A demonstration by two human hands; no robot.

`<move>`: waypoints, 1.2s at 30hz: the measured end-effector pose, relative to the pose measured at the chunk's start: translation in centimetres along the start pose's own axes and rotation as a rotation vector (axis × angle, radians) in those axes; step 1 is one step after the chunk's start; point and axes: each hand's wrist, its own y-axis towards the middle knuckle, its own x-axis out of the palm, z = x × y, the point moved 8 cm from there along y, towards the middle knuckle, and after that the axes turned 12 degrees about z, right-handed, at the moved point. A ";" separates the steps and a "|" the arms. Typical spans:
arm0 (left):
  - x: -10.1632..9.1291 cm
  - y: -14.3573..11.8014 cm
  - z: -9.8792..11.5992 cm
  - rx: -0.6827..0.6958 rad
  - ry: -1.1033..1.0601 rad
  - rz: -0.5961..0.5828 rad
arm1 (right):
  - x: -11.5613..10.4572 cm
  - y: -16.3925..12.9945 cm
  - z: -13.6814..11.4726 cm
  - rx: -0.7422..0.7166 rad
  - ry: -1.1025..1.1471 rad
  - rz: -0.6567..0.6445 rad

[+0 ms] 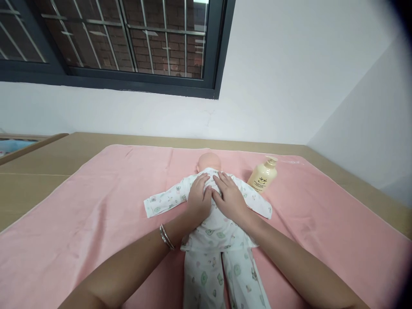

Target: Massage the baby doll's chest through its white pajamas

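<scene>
- The left hand (199, 201) and right hand (231, 198) lay flat on the doll (217, 236), fingers loose, grasping nothing, probably to spread their contact.
- The doll lay mid-sheet (128, 184), seemingly face down, sleeves out left and right, perhaps leaving its back accessible.
- The bottle (263, 175) sat just beyond the right sleeve, likely within reach.
- The face was hidden, feet cut off, label print illegible.

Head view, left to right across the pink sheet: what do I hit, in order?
Bangles → left hand → right hand → pump bottle. Left out: the clothed doll, which spans beneath both hands.
</scene>
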 end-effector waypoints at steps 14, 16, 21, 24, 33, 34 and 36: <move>1.0 0.3 -0.5 -0.002 0.202 -0.199 | -1.2 -2.3 -3.2 -0.025 -0.238 -0.087; 1.3 0.4 -0.9 -0.025 0.260 -0.231 | -1.5 -2.6 -3.6 -0.052 -0.252 -0.098; 1.7 0.5 -1.1 -0.013 0.329 -0.294 | -2.1 -3.1 -4.2 -0.085 -0.260 -0.085; 1.8 0.5 -0.9 0.022 0.344 -0.291 | -2.0 -2.1 -3.0 -0.031 -0.149 -0.055; 1.6 -1.8 2.5 0.207 0.456 -0.235 | 0.5 1.2 2.9 0.098 0.081 -0.078; 1.5 -2.1 2.9 0.218 0.470 -0.242 | 0.7 1.1 3.0 0.097 0.082 -0.078; 1.5 -2.6 3.2 0.221 0.475 -0.263 | 0.8 0.8 2.7 0.099 0.067 -0.069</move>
